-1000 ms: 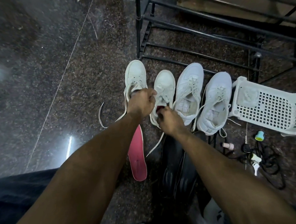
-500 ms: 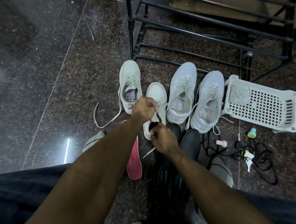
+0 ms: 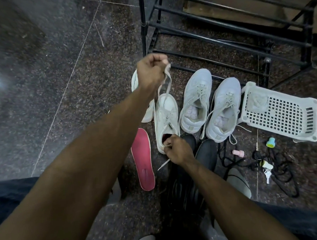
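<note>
A white sneaker (image 3: 166,117) lies on the dark stone floor in the middle of the head view, toe pointing away. My left hand (image 3: 151,72) is raised above and beyond it, gripping the white shoelace (image 3: 167,78), which runs down to the shoe. My right hand (image 3: 178,150) is at the shoe's heel opening and pinches the lace's other end. A second white sneaker (image 3: 143,113) lies to the left, mostly hidden behind my left forearm. A red insole (image 3: 143,159) lies flat on the floor left of the heel.
Two more white sneakers (image 3: 196,100) (image 3: 223,112) stand to the right. A white plastic basket (image 3: 281,112) lies beyond them, with black cords (image 3: 279,170) and small items in front. A black metal shoe rack (image 3: 222,28) stands behind. Black shoes (image 3: 204,154) lie near my right wrist.
My left hand has lifted away from the shoe's tongue, pulling the lace up and out. The right hand stays at the heel end. The shoe has slid nearer to me.
</note>
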